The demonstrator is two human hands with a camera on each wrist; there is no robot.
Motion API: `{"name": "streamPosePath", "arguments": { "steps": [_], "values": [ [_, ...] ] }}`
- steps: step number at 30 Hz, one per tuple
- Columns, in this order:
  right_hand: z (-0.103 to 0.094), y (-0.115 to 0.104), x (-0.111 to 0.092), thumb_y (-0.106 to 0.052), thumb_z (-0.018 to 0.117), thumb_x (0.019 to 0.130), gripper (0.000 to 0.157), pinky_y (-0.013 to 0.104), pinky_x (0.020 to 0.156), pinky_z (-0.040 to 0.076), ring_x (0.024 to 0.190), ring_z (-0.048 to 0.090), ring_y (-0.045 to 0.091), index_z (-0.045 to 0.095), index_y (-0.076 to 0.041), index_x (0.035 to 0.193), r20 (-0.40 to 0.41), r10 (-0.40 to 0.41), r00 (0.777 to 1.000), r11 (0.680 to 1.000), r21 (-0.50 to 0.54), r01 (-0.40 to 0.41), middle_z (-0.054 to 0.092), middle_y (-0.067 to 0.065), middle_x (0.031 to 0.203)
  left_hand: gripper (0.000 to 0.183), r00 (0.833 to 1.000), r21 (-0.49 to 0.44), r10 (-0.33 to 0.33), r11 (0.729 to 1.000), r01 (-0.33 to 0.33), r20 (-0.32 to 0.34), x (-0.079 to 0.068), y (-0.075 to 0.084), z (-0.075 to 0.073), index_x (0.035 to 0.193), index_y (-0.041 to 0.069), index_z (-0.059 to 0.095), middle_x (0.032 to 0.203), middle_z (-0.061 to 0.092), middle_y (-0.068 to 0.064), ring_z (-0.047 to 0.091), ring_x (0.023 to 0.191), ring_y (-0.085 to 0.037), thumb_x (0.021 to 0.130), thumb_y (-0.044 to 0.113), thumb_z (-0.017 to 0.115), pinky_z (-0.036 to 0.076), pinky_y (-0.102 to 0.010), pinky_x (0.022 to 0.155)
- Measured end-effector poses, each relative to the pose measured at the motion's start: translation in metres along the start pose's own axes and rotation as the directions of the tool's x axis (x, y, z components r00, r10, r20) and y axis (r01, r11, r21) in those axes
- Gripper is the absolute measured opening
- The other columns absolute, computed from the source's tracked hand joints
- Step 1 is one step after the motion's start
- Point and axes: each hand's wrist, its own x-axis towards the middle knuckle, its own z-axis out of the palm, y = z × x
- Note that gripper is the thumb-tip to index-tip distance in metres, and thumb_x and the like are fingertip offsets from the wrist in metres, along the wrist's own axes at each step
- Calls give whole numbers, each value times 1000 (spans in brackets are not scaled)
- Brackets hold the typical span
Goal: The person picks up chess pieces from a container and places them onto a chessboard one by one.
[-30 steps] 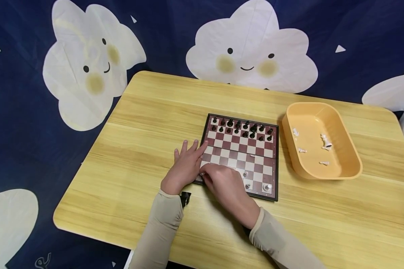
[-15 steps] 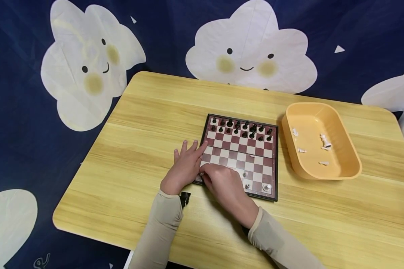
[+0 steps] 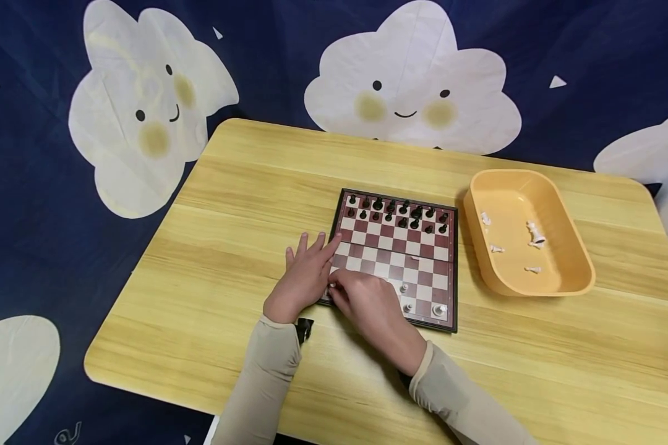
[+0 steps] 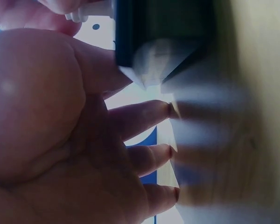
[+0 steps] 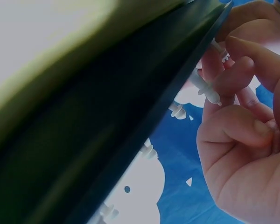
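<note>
A magnetic-looking chessboard (image 3: 386, 232) lies on the wooden table, with two rows of black chess pieces (image 3: 378, 204) along its far side. At the near left corner, my right hand (image 3: 370, 303) pinches a small white chess piece (image 3: 332, 285) with thumb and forefinger. That piece's type is hidden by the fingers. My left hand (image 3: 297, 278) rests at the board's left edge, fingers straight and spread, the forefinger along the border. In the left wrist view its fingertips (image 4: 163, 151) reach the tabletop. Several white pieces (image 5: 207, 89) stand along the near side.
Right of the board stands a yellow-orange plastic tub (image 3: 581, 259) with several white chess pieces (image 3: 534, 233) lying in it. A small white piece (image 3: 415, 258) lies near the board's middle seam. Behind the table (image 3: 211, 228) hangs a dark blue cloth with white clouds (image 3: 412, 93).
The head view has shifted slightly. Both hands keep their places at the board's left side, the right one still pinching at the near corner.
</note>
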Motion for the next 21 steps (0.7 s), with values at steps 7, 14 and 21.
{"name": "streamPosePath", "arguments": {
  "steps": [7, 14, 21],
  "values": [
    [0, 0, 0, -12, 78, 91, 8, 39, 59, 57, 71, 73, 19, 76, -9, 99, -1, 5, 1000, 1000, -6, -5, 77, 1, 85, 52, 1000, -1, -1, 1000, 1, 0, 0, -2, 1, 164, 23, 34, 167, 27, -20, 2, 156, -46, 112, 16, 40, 1, -71, 119],
    [-15, 0, 1, -14, 80, 90, 24, 36, 61, 59, 74, 74, 20, 72, -6, 111, 47, 35, 998, 998, 48, -38, 79, 5, 97, 52, 1000, -21, 4, 1000, -5, -13, -1, -1, 1, 164, 23, 35, 168, 27, -19, 2, 157, -45, 112, 18, 41, 0, -71, 119],
    [-57, 8, 0, -16, 76, 94, 15, 27, 66, 57, 75, 70, 9, 77, -9, 107, 125, 98, 987, 977, 178, -120, 78, 0, 96, 52, 1000, -33, 6, 999, -6, -9, -1, -1, 0, 164, 23, 34, 168, 25, -19, 0, 157, -44, 112, 18, 39, -2, -69, 120]
  ]
}}
